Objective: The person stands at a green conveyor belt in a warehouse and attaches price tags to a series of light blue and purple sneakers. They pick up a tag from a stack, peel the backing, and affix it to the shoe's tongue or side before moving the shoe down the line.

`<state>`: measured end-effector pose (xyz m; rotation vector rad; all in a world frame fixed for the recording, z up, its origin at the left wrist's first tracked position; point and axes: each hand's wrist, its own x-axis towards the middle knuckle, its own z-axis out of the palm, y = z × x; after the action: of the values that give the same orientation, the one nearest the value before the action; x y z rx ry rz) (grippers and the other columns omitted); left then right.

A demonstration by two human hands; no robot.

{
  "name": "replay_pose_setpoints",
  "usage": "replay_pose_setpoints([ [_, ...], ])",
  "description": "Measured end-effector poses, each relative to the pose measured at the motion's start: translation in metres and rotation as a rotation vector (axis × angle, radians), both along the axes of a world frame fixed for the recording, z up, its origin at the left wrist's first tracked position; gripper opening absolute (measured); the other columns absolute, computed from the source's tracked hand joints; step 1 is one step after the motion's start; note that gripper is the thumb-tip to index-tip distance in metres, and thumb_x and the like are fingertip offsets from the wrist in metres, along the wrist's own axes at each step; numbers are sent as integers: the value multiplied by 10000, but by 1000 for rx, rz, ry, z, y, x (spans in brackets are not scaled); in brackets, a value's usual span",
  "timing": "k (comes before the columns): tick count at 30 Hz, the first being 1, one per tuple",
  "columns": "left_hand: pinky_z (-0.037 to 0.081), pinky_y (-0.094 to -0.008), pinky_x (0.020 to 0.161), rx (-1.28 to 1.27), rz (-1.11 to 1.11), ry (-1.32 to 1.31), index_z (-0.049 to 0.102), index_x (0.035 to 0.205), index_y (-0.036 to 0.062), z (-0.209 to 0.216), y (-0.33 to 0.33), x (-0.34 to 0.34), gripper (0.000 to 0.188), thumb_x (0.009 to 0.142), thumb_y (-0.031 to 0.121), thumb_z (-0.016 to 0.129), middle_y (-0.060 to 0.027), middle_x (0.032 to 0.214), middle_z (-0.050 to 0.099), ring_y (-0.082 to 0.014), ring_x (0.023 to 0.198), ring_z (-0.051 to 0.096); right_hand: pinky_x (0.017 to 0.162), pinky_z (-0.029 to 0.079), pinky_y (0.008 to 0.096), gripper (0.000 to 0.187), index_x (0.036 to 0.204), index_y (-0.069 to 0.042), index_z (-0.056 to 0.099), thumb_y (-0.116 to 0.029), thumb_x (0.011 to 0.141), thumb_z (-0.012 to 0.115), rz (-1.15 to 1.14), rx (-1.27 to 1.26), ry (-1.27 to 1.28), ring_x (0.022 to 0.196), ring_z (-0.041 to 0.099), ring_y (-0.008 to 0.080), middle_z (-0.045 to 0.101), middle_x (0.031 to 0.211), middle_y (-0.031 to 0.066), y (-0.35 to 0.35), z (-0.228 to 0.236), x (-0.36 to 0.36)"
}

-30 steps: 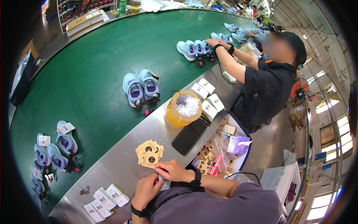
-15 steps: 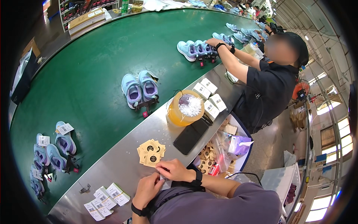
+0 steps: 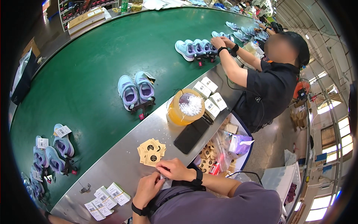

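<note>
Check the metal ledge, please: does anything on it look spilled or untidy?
Yes, slightly. White specks lie scattered near the tan cards and tub, like spilled bits. The cards sit in a loose, fanned heap, unlike the neater tag stacks.

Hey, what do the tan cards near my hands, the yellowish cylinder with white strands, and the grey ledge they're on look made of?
Tan cards: probably uncoated card, given the matte brown faces and thin edges.
Yellowish cylinder: likely glossy plastic, perhaps wound tape, from its translucent amber wall.
Grey ledge: seems bare metal, going by its soft, silvery sheen.
</note>
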<state>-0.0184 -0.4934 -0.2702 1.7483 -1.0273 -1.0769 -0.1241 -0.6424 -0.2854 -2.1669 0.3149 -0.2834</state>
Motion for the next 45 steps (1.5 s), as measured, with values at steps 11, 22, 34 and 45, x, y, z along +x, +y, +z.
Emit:
replay_pose_setpoints([
  [11, 441, -338, 507, -38, -1, -25, 551, 834, -10, -4, -3, -1, 150, 800, 101, 646, -139, 618, 588, -262, 529, 598, 535, 485, 357, 73, 866, -44, 605, -111, 835, 605, -27, 35, -12, 601, 624, 299, 632, 694, 126, -1, -1, 0],
  [22, 433, -325, 496, -25, -8, -3, 539, 813, -20, -2, -5, 1, 153, 809, 93, 642, -134, 605, 569, -238, 508, 583, 531, 481, 364, 78, 850, -40, 604, -116, 832, 608, -36, 74, 6, 597, 621, 305, 630, 690, 133, -3, 2, 1],
  [34, 433, -347, 513, 17, -9, 16, 543, 821, -16, -6, -7, -2, 156, 810, 106, 640, -139, 618, 571, -257, 539, 575, 538, 482, 367, 74, 847, -39, 598, -110, 826, 605, -31, 130, 6, 606, 620, 309, 625, 685, 132, -6, 3, -1],
  [45, 428, -429, 570, 45, 82, -120, 575, 799, 30, 15, 3, 4, 173, 821, 190, 639, -178, 698, 581, -380, 651, 568, 636, 485, 286, 110, 1004, -25, 538, -96, 923, 516, -131, 530, 89, 678, 610, 138, 625, 741, 65, -7, 21, 19],
])
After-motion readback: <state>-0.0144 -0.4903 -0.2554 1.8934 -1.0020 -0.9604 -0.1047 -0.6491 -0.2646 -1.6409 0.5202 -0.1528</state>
